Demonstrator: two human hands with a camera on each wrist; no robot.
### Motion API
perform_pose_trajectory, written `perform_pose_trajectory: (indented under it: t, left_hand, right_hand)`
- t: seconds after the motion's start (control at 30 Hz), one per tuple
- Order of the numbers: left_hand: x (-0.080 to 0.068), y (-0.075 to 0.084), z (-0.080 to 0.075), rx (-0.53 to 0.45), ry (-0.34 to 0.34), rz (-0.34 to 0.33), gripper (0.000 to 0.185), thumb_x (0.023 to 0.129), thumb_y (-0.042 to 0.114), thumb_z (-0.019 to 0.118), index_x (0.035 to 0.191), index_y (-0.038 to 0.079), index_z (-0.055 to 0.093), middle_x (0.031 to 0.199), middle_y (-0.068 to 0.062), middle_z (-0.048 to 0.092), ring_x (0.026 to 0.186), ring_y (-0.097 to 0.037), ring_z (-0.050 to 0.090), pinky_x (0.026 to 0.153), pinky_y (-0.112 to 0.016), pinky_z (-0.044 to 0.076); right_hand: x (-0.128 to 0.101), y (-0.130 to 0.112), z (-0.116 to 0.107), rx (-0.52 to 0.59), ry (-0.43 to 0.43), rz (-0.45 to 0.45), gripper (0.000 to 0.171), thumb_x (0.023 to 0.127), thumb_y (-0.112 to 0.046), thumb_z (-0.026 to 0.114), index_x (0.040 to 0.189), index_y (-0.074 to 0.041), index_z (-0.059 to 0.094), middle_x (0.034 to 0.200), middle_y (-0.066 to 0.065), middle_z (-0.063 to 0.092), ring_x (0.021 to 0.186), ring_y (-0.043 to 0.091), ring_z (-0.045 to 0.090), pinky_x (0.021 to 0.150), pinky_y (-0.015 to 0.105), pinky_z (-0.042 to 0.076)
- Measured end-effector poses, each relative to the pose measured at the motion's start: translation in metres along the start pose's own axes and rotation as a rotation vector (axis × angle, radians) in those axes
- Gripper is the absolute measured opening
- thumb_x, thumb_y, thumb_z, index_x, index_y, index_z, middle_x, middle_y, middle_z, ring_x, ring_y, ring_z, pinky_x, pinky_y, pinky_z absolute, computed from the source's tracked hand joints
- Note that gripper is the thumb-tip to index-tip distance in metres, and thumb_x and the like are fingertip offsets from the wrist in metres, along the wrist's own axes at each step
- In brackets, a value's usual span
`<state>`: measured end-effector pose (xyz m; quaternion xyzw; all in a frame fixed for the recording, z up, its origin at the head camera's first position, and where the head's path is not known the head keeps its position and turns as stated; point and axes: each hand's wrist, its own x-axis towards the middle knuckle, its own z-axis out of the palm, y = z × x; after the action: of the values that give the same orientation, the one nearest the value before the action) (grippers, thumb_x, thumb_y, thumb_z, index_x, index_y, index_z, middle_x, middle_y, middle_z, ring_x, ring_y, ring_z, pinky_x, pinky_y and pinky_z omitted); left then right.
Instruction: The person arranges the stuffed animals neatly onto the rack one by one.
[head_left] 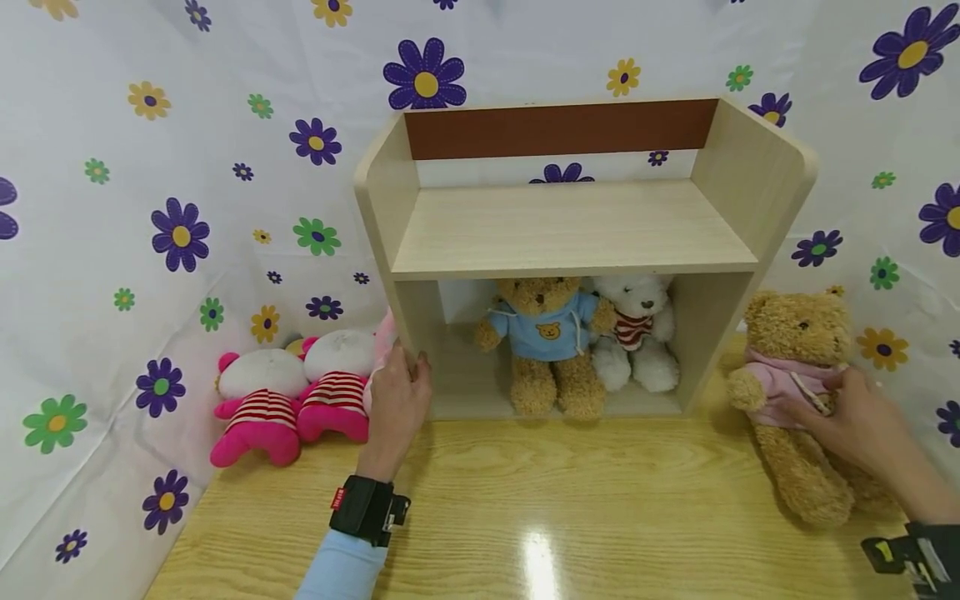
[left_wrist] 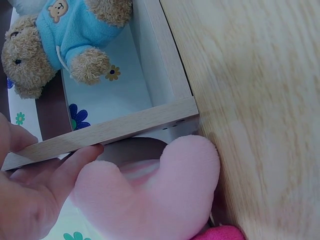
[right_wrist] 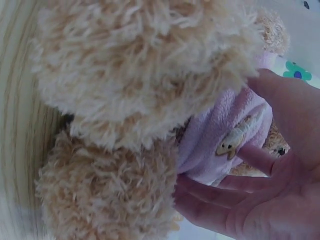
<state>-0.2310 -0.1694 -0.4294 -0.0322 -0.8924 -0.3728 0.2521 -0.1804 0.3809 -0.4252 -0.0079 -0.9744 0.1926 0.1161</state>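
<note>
My left hand [head_left: 396,396] grips the front edge of the left side panel of a pale wooden shelf [head_left: 570,225]. In the left wrist view the thumb lies inside the panel [left_wrist: 110,130] and the fingers outside, close by a light pink plush toy [left_wrist: 182,190]. At the right, my right hand [head_left: 870,425] holds a brown teddy bear [head_left: 795,329] in a pink hoodie around its torso. The right wrist view shows the fingers curled against the pink hoodie [right_wrist: 220,135], with the bear's furry legs [right_wrist: 110,180] in front.
Inside the lower compartment sit a bear in a blue hoodie [head_left: 543,333] and a white bear [head_left: 633,300] in stripes. Pink plush toys with striped tops [head_left: 262,412] lean left of the shelf. A flower-patterned cloth [head_left: 225,175] hangs behind the wooden table [head_left: 570,508].
</note>
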Motion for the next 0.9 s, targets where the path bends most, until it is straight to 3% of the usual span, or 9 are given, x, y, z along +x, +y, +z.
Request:
perform_pose_trajectory:
  t: [0.07,0.2,0.3,0.37,0.43,0.47,0.57,0.77,0.9]
  left_hand:
    - [0.0,0.0,0.0,-0.008,-0.007,-0.003,0.04,0.103,0.018,0.056,0.135,-0.007,0.053,0.12,-0.031,0.07,0.094,-0.04,0.075,0.064,-0.05,0.06]
    - [0.0,0.001,-0.001,-0.014,-0.023,-0.007,0.042,0.104,0.019,0.055,0.138,-0.005,0.051,0.124,-0.03,0.069,0.095,-0.04,0.075,0.064,-0.05,0.061]
    - [-0.001,0.0,-0.001,-0.014,-0.03,-0.007,0.043,0.105,0.02,0.054,0.14,-0.004,0.049,0.126,-0.03,0.068,0.099,-0.04,0.075,0.066,-0.05,0.062]
    - [-0.002,0.0,-0.002,-0.017,-0.035,-0.013,0.043,0.106,0.021,0.053,0.14,-0.003,0.048,0.127,-0.03,0.067,0.101,-0.04,0.075,0.066,-0.05,0.062]
    - [-0.002,0.001,-0.002,-0.017,-0.035,-0.015,0.043,0.106,0.021,0.053,0.141,-0.003,0.048,0.128,-0.031,0.067,0.102,-0.041,0.074,0.067,-0.051,0.062]
    - [-0.002,0.001,-0.002,-0.016,-0.034,-0.012,0.043,0.106,0.021,0.053,0.141,-0.003,0.048,0.128,-0.031,0.067,0.103,-0.041,0.074,0.068,-0.051,0.062]
    - [-0.003,0.001,-0.001,-0.012,-0.038,-0.01,0.043,0.106,0.021,0.053,0.141,-0.004,0.047,0.129,-0.032,0.066,0.104,-0.043,0.073,0.07,-0.052,0.063]
    - [-0.003,-0.001,0.0,-0.012,-0.038,-0.004,0.043,0.106,0.02,0.053,0.14,-0.004,0.048,0.129,-0.032,0.066,0.101,-0.042,0.074,0.068,-0.05,0.063]
    - [-0.002,-0.001,0.0,-0.014,-0.022,0.006,0.04,0.105,0.019,0.054,0.137,-0.004,0.05,0.123,-0.032,0.068,0.095,-0.041,0.076,0.06,-0.046,0.061]
  right_hand:
    - [0.002,-0.001,0.001,0.026,-0.015,0.006,0.072,0.093,-0.044,0.072,0.108,0.02,0.044,0.071,0.014,0.044,0.057,0.021,0.044,0.046,0.029,0.031]
    - [0.004,0.003,0.007,0.062,0.038,-0.081,0.078,0.091,-0.034,0.077,0.116,0.027,0.035,0.066,0.014,0.044,0.05,0.017,0.042,0.044,0.026,0.03]
    - [0.009,0.007,0.011,0.126,0.148,-0.211,0.081,0.078,-0.017,0.088,0.125,0.025,0.036,0.076,0.024,0.054,0.059,0.017,0.052,0.049,0.015,0.036]
    - [0.011,0.008,0.014,0.154,0.188,-0.248,0.093,0.069,-0.012,0.093,0.132,0.023,0.034,0.095,0.035,0.056,0.073,0.028,0.061,0.06,0.014,0.043]
    - [0.013,0.008,0.015,0.155,0.182,-0.205,0.101,0.067,-0.017,0.095,0.135,0.023,0.033,0.11,0.046,0.052,0.089,0.045,0.062,0.073,0.027,0.054]
    - [0.012,0.008,0.015,0.136,0.154,-0.158,0.104,0.07,-0.022,0.094,0.136,0.026,0.029,0.113,0.049,0.047,0.092,0.051,0.059,0.076,0.04,0.055]
    - [0.009,0.008,0.015,0.064,0.074,-0.033,0.112,0.075,-0.04,0.088,0.127,0.036,0.024,0.11,0.058,0.037,0.095,0.069,0.046,0.07,0.07,0.042]
    - [0.01,0.006,0.013,0.079,0.002,0.061,0.129,0.075,-0.047,0.087,0.138,0.035,0.011,0.13,0.065,0.022,0.111,0.072,0.033,0.083,0.076,0.037]
    - [0.012,0.006,0.014,0.098,0.008,0.072,0.131,0.074,-0.047,0.088,0.141,0.033,0.009,0.131,0.063,0.022,0.113,0.071,0.032,0.084,0.076,0.036]
